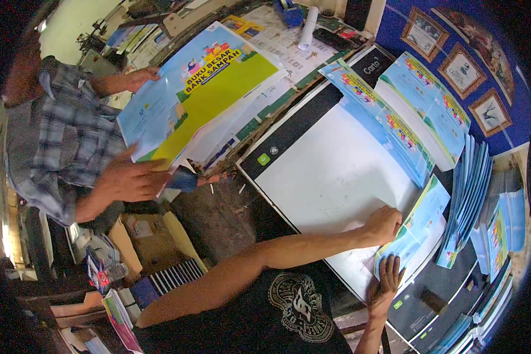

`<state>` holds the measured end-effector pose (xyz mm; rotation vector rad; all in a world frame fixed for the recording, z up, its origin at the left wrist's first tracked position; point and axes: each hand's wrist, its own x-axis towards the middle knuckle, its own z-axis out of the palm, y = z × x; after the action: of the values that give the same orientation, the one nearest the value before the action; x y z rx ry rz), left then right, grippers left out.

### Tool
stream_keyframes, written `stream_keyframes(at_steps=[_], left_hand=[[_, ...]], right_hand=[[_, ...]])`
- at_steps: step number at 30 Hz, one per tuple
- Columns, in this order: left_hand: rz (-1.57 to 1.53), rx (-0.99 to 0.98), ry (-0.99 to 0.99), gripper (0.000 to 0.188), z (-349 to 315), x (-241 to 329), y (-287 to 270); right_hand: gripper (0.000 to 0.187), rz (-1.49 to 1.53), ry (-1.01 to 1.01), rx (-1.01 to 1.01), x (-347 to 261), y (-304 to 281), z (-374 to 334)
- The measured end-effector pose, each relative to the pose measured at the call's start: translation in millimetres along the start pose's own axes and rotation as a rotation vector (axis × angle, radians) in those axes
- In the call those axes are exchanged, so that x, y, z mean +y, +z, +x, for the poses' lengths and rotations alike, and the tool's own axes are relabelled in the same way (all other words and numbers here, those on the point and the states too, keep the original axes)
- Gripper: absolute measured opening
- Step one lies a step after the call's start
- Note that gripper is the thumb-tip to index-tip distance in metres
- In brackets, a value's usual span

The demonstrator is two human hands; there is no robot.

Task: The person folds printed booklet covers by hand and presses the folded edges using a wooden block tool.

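A blue and green printed cover sheet (416, 221) lies slanted at the right side of a white work board (342, 171). My left hand (384, 225) is closed in a fist at its left edge, resting against the paper; whatever its fingers may hold is hidden. Flat on the sheet's lower end lies my right hand (389, 276), fingers stretched out. Just beyond, a stack of similar printed sheets (383, 118) rests along the board's far edge. To the right of my hands stands a curved row of folded blue booklets (469, 194).
At the left, another person in a checked shirt (71, 141) holds a large printed cover sheet (200, 88) in both hands. More cover sheets (428, 100) lie at the far right, below framed pictures (463, 71). An open cardboard box (153, 236) is on the lower left.
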<state>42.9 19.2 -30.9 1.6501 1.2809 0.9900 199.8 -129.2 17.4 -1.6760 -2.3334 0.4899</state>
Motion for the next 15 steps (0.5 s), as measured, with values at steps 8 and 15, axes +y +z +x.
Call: stream_keyframes(at_steps=[8, 15], left_hand=[[0.03, -0.097, -0.056, 0.006, 6, -2, 0], [0.039, -0.069, -0.014, 0.004, 10, -4, -1]], right_hand=[[0.057, -0.021, 0.023, 0.016, 2, 3, -2], [0.052, -0.056, -0.017, 0.023, 6, 3, 4]])
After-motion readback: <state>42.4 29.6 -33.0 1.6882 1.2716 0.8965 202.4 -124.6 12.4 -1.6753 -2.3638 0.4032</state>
